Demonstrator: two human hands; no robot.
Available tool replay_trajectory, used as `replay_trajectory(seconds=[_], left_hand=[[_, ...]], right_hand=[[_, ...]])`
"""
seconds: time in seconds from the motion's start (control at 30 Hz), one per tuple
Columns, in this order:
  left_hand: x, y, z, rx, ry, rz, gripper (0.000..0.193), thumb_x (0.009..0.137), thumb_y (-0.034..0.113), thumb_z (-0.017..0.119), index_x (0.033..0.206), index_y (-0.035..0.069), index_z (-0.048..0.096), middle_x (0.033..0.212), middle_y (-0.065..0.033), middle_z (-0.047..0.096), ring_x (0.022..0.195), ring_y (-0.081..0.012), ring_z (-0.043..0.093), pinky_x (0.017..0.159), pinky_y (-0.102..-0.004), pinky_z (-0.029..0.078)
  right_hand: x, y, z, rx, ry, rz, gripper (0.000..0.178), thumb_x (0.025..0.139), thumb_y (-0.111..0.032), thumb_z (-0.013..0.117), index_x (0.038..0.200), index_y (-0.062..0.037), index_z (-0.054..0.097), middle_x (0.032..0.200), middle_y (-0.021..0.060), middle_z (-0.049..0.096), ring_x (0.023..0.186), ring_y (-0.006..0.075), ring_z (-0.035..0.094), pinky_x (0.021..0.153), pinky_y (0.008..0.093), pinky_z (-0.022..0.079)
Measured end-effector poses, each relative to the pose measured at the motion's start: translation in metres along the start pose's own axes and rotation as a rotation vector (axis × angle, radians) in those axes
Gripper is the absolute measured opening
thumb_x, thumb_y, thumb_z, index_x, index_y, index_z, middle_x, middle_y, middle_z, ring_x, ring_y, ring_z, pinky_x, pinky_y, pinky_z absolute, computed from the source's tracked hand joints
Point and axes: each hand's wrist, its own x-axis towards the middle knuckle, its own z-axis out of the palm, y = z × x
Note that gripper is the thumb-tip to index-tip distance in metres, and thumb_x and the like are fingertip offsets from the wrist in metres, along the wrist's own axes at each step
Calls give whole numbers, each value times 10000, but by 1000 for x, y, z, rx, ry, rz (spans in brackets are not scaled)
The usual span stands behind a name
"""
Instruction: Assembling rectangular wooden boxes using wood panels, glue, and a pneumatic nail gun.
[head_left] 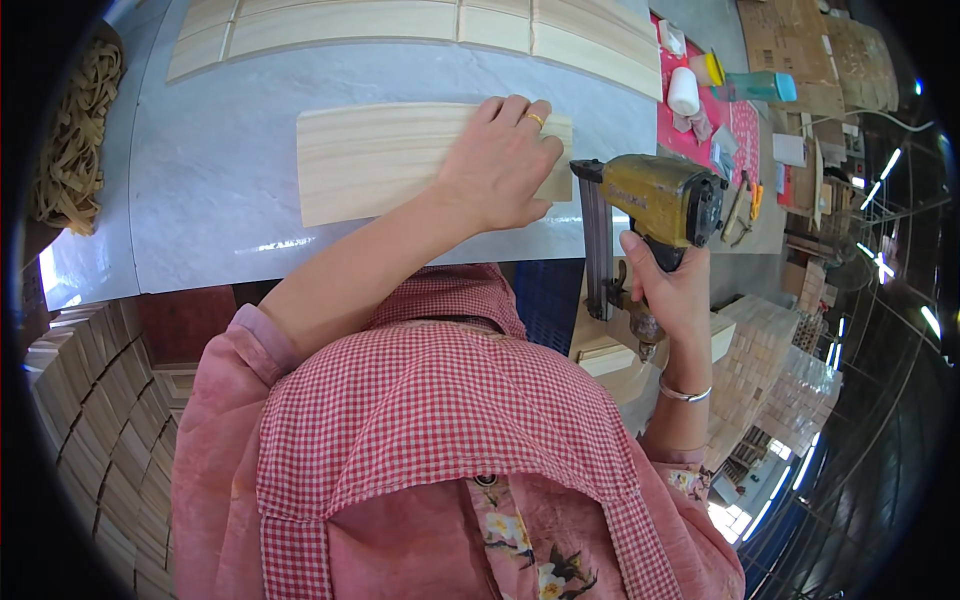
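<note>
A pale wooden board [375, 155] lies crosswise near the front of the grey marbled table [220, 180]. My left hand [500, 165] grips its right part, fingers bent at the far edge and thumb by the near edge. A pneumatic nail gun [655, 195] with a yellow body and a long dark magazine is in my right hand [672, 290], which is wrapped around its black handle. The gun's nose points left at the board's right end; whether the two touch I cannot tell. The trigger finger is mostly hidden.
Long grooved boards [400, 25] lie at the far side. To the right, a red cloth [690, 130] bears a white bottle [683, 92] and a teal bottle [757, 87]. A basket of tan strips [75, 140] stands left. Wood stacks [110, 420] flank me.
</note>
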Motion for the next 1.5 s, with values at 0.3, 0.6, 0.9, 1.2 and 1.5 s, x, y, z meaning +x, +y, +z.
replay_trajectory(seconds=[0.3, 0.6, 0.9, 1.2, 1.5], left_hand=[[0, -1, 3, -2, 9, 12, 399, 704, 361, 772, 943, 52, 687, 1316, -188, 560, 1161, -328, 482, 1049, -423, 361], [-1, -2, 0, 22, 17, 14, 466, 703, 383, 790, 1004, 52, 660, 1338, -190, 534, 1189, -333, 471, 1070, -436, 350], [0, 1, 0, 34, 10, -22, 562, 685, 415, 821, 1060, 45, 624, 1302, -194, 515, 1181, -339, 465, 1067, -437, 347], [1, -2, 0, 65, 30, -4, 536, 695, 388, 803, 1068, 30, 662, 1231, -192, 556, 1069, -306, 463, 990, -407, 346], [1, -2, -3, 9, -33, -28, 640, 683, 436, 841, 1131, 32, 625, 1307, -189, 521, 1184, -330, 444, 1092, -454, 314]], right_hand=[[7, -2, 1, 4, -43, 22, 254, 902, -179, 764, 761, 10, 670, 519, 1, 550, 420, 83, 455, 417, 228, 374], [23, -21, -11, -34, -140, 52, 286, 914, -201, 755, 741, 5, 656, 509, 6, 545, 412, 87, 458, 414, 231, 383], [55, -41, -3, -111, -117, 5, 289, 916, -224, 751, 782, 16, 660, 517, 11, 551, 412, 90, 467, 410, 234, 387], [63, -49, -4, -154, -158, 8, 279, 907, -232, 760, 835, 21, 666, 531, 12, 558, 414, 90, 471, 410, 233, 386], [74, -59, -10, -219, -206, 19, 274, 902, -232, 765, 881, 24, 669, 538, 7, 557, 415, 90, 472, 413, 228, 388]])
